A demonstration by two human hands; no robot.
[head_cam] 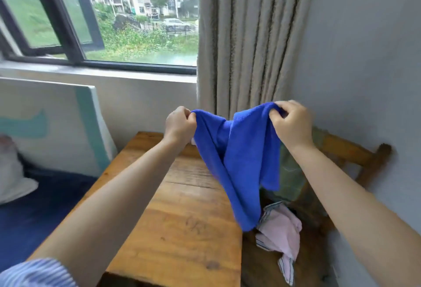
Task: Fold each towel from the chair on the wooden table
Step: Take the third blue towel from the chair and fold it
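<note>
Left hand (180,124) is pinching one top corner of the blue towel (241,163), right hand (291,122) is pinching the other edge — so it's hanging in the air over the table (182,218), sagging in the middle. Looks light, soft, totally floppy — corners are the spot to grab. Pink towel (280,229) is still lying crumpled on the chair (355,152).

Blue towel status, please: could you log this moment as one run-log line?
blue towel: held up, hanging over wooden table | left hand: pinching edge | right hand: pinching edge | pink towel: on chair
</note>
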